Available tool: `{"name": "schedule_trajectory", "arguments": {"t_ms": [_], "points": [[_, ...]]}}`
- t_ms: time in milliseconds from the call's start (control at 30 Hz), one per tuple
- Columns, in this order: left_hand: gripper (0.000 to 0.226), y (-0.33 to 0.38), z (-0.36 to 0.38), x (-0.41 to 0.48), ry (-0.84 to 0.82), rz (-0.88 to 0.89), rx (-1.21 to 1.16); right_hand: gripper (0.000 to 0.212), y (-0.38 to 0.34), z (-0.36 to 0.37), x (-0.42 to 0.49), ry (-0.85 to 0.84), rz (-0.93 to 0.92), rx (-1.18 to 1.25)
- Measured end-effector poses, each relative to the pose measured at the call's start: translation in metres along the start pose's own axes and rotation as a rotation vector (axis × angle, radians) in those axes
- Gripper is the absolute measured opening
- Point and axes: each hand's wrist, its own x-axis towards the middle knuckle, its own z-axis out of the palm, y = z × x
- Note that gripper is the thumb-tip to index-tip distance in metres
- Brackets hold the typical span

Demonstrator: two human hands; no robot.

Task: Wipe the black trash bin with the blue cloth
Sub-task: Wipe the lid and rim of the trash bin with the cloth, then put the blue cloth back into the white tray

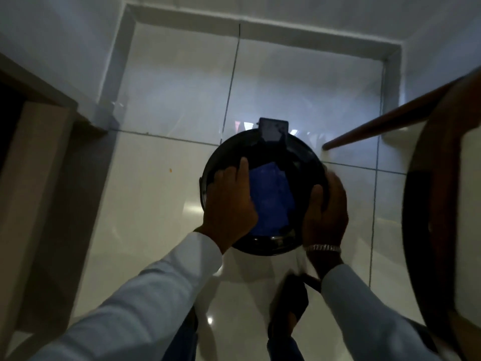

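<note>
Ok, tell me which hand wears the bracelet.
The right hand, gripping the black trash bin's rim, has a silver bracelet at its wrist; the left hand shows none.

No readable text, label, brand or number anywhere — frame dim, blurred — nothing legible.

L hand (pixel 229 201) covering left part of blue cloth (pixel 272 194). R hand (pixel 325 209) hiding right rim of black trash bin (pixel 299 162). At right, round table (pixel 416 209) running off frame edge.
</note>
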Motion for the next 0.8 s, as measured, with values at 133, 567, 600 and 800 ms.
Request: {"name": "schedule_trajectory", "arguments": {"t_ms": [133, 567, 600, 800], "points": [[0.033, 0.012, -0.013, 0.006, -0.210, -0.135, -0.075, 0.056, -0.023, -0.010, -0.057, 0.016, 0.305, 0.174], [0.030, 0.166, -0.168, -0.024, -0.577, -0.096, -0.828, 0.052, -0.146, -0.166, -0.047, -0.092, 0.618, 0.990], [0.028, 0.187, -0.175, -0.021, -0.635, -0.031, -0.793, 0.056, -0.147, -0.188, -0.044, -0.102, 0.598, 1.019], [0.059, 0.311, -0.132, -0.006, -0.430, 0.152, -0.525, 0.038, -0.113, -0.283, -0.009, 0.127, 0.634, 0.824]]}}
